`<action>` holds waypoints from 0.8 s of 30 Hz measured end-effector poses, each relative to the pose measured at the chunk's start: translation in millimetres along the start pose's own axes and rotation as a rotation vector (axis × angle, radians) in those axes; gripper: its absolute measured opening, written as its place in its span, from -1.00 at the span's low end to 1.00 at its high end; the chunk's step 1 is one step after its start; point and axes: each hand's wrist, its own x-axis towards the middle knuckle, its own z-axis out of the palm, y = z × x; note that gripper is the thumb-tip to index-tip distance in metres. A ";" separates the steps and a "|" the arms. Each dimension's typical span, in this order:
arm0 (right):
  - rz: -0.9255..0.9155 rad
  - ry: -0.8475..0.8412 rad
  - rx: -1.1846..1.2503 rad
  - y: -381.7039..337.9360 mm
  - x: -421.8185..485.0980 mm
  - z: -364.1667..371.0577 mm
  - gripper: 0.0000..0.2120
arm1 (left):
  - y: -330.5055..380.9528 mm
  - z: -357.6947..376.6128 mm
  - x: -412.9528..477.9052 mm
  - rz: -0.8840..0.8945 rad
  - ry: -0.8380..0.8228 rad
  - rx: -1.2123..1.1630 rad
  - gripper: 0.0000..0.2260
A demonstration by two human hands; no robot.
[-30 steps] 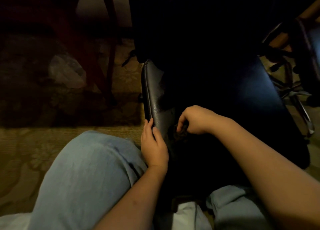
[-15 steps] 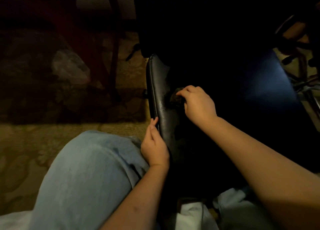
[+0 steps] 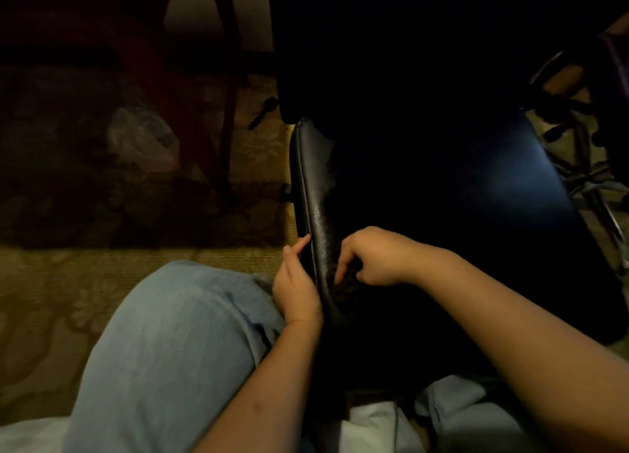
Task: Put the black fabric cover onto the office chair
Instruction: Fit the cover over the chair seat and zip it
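Right hand point(image 3: 374, 258) pinches black fabric cover point(image 3: 349, 287) hem | left hand point(image 3: 296, 285) flat on office chair point(image 3: 318, 193) seat edge, just leftward

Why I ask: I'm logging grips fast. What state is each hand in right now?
Left hand: open, straight fingers resting on the edge of the office chair.
Right hand: closed, pinching the black fabric cover.

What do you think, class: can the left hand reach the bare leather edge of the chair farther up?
Probably yes. The left hand rests against the chair's leather edge, which runs on uncovered beyond its fingers. The right hand, gripping the cover, is off to the other side.
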 end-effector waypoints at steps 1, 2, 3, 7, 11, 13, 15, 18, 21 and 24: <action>0.023 0.031 0.035 5.1 2.7 -2.5 -0.56 | -1.2 0.0 0.8 -0.001 0.003 0.000 -0.59; 0.053 0.088 0.063 10.2 5.6 -5.1 -0.55 | -2.2 0.1 2.0 -0.004 0.009 -0.003 -0.60; 0.086 0.171 0.076 14.6 8.6 -7.5 -0.56 | -2.2 0.2 2.9 -0.005 0.014 -0.005 -0.61; 0.161 0.552 -0.043 19.7 24.9 -5.9 -0.60 | -1.8 1.9 4.2 0.001 0.038 -0.041 -0.61; 0.093 0.595 -0.120 10.6 31.0 4.7 -0.62 | -4.2 0.9 8.3 -0.010 0.030 -0.066 -0.57; 0.054 0.568 -0.131 7.7 26.9 8.4 -0.63 | -0.6 -1.3 8.3 -0.034 0.001 -0.070 -0.55; 0.017 0.532 -0.097 5.1 17.3 15.4 -0.62 | 3.8 -5.0 8.2 -0.047 -0.038 -0.057 -0.53; -0.057 0.488 -0.061 -4.6 -8.9 36.6 -0.61 | 4.3 -10.8 10.6 -0.033 -0.078 -0.015 -0.46; -0.184 0.445 -0.086 -14.9 -40.1 70.2 -0.64 | 3.5 -8.7 9.6 0.048 -0.059 0.059 -0.47; -0.281 0.307 -0.141 -19.6 -67.0 99.9 -0.70 | 7.1 -4.0 0.9 0.135 -0.002 0.175 -0.62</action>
